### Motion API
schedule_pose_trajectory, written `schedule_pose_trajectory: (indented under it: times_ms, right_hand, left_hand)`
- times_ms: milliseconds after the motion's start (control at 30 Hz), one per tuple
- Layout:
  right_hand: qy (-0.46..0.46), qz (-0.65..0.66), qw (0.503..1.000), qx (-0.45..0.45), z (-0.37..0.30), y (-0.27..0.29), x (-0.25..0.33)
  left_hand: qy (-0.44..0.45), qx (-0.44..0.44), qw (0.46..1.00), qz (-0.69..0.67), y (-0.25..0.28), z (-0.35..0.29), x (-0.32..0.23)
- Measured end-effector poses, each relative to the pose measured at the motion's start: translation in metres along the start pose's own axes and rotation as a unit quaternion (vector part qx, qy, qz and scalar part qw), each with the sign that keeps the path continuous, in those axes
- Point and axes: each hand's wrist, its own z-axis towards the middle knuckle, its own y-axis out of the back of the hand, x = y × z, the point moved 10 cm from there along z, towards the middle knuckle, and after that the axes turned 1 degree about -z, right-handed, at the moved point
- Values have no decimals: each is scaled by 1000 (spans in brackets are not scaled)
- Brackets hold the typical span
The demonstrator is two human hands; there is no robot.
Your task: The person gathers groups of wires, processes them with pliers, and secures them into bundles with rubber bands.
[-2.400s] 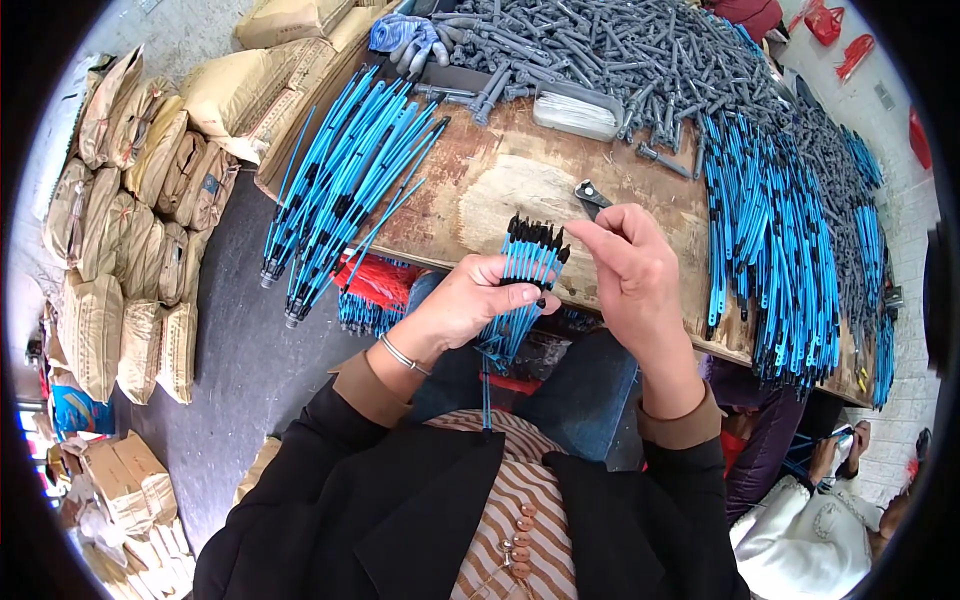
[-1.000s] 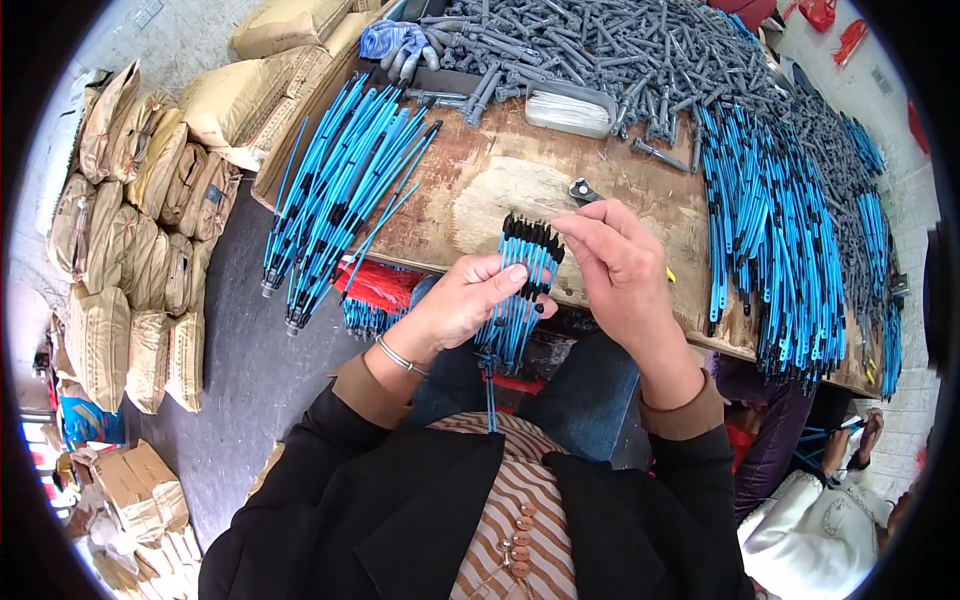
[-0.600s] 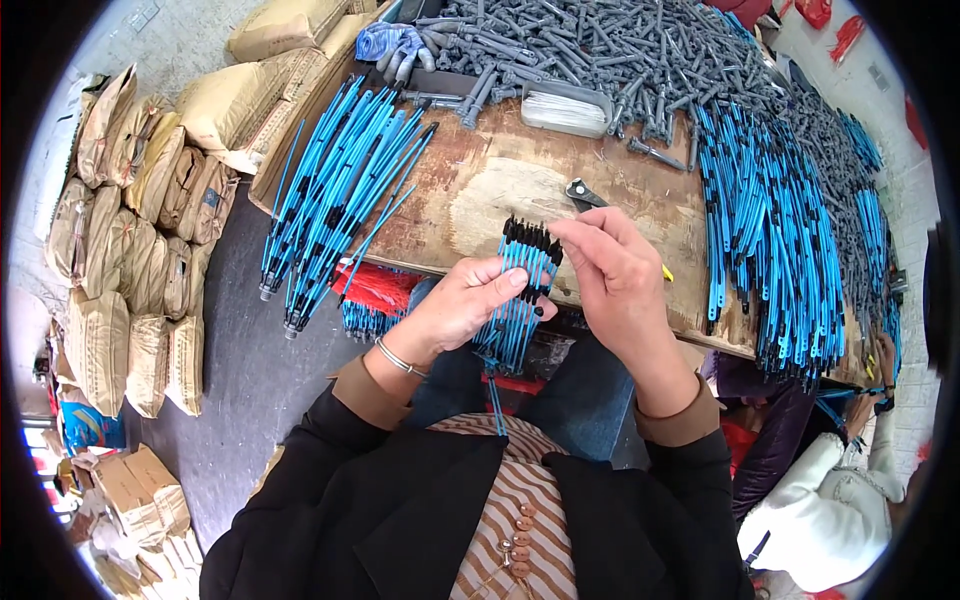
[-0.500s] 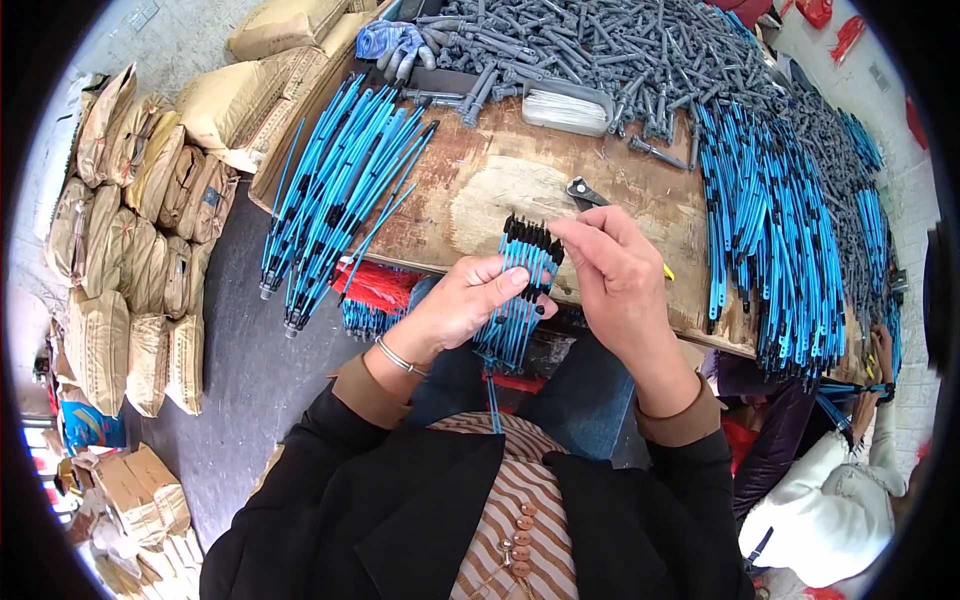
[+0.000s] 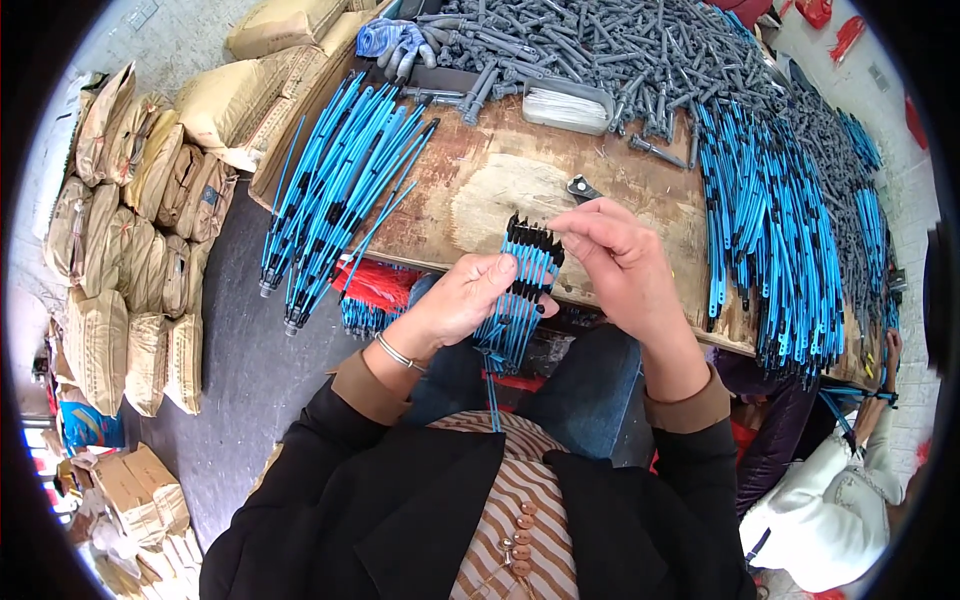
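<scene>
A bundle of thin blue rods with black fittings (image 5: 512, 325) stands over my lap, black tips facing the bench. My left hand (image 5: 458, 298) is closed around it below the tips, thumb across the front. The tips spread in a row like a fan. My right hand (image 5: 632, 268) is at the right end of this row, thumb and index finger pinched beside the outermost black tip. Whatever lies between those fingertips is too small to make out. Partly behind the right hand, pliers (image 5: 582, 188) lie on the wooden bench (image 5: 470, 170).
Blue rods lie in piles at the bench's left (image 5: 345, 190) and right (image 5: 770, 240). Grey plastic anchors (image 5: 600, 50) heap up at the back, near a tray of thin white sticks (image 5: 566, 106) and a glove (image 5: 393, 42). Paper sacks (image 5: 140, 250) stand left. A co-worker (image 5: 825, 510) is at right.
My right hand has turned slightly, its wrist moving to the right, while the fingertips stay by the black tips. My left thumb has shifted up and left on the bundle.
</scene>
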Motion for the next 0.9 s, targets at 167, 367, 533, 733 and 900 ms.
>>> schedule_pose_trajectory:
  times_ms: [167, 367, 533, 733, 900]
  right_hand:
    - [23, -64, 998, -10, 1, 1, 12]
    - [79, -139, 986, -45, -3, 4, 27]
    - [101, -172, 978, -55, -8, 4, 35]
    - [102, -180, 977, -49, -8, 7, 36]
    - [106, -197, 974, -45, -10, 6, 40]
  left_hand:
    - [1, 9, 1000, 4, -1, 1, -2]
    - [-12, -1, 1000, 3, 1, 1, 1]
    - [-3, -18, 1000, -1, 0, -1, 4]
    - [-11, 1, 1000, 24, -3, 2, 2]
    - [-12, -4, 999, 41, -4, 0, -1]
